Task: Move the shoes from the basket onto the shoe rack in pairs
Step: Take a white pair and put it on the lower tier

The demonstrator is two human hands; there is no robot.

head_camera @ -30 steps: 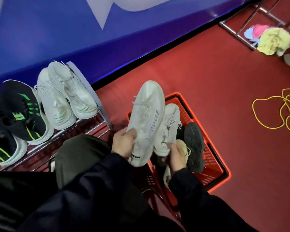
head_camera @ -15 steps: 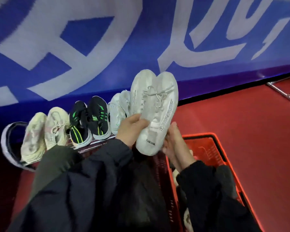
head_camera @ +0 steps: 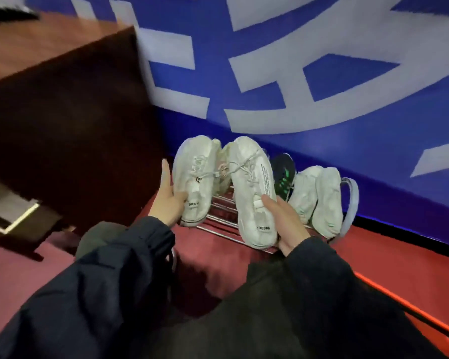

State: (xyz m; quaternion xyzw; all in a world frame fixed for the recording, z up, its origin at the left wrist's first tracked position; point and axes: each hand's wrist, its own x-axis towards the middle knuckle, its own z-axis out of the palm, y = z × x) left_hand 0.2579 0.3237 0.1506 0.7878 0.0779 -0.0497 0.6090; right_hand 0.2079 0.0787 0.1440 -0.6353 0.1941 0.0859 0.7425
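In the head view, two white sneakers are held over the shoe rack (head_camera: 219, 221), one in each hand. The left white sneaker (head_camera: 195, 182) is gripped near its heel by the left hand (head_camera: 167, 203): the thumb is pressed on the upper, while the index finger is stretched out straight, apart from the shoe. The right white sneaker (head_camera: 252, 187) is clasped at its heel end by the right hand (head_camera: 285, 218), the fingers being wrapped around its side. Both toes are pointed toward the blue wall (head_camera: 322, 73). Their loose laces are seen meeting between the shoes. On the rack's right part, a black-and-green sneaker (head_camera: 284, 174) and a pale pair (head_camera: 319, 198) are set side by side. Only the orange rim of the basket (head_camera: 410, 312) is seen at lower right, behind the dark sleeves. A dark wooden cabinet (head_camera: 62, 120) is placed left of the rack.
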